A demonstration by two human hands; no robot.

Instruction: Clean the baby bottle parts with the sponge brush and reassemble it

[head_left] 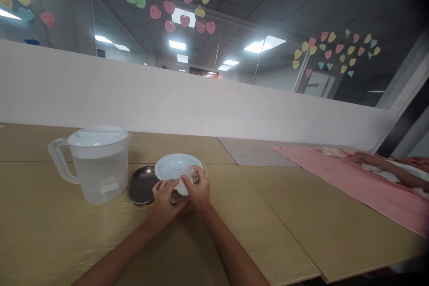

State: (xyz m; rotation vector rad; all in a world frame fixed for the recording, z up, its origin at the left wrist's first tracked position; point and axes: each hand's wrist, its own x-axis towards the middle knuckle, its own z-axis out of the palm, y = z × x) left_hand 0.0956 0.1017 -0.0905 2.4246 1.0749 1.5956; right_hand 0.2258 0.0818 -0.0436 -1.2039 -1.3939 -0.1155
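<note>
My left hand [166, 201] is wrapped round a small clear container [173, 200], mostly hidden by its fingers. Just above it, my right hand [200, 190] grips a small clear, rounded piece with a white rim [183, 186], tilted and apparently touching the container below. Whether the two are one object I cannot tell. Right behind the hands lies a white plate [170, 161]. A round dark metal tray [142, 187] sits to the left of my left hand, partly under the plate's edge or beside it. Something thin and yellow [204, 166] shows past my right fingers.
A large translucent pitcher [102, 165] with a lid and water in it stands at the left. On the right, another person's arm [392, 167] rests over a pink cloth [335, 174] with white fabric. A low white wall [201, 107] runs behind the wooden table [254, 232].
</note>
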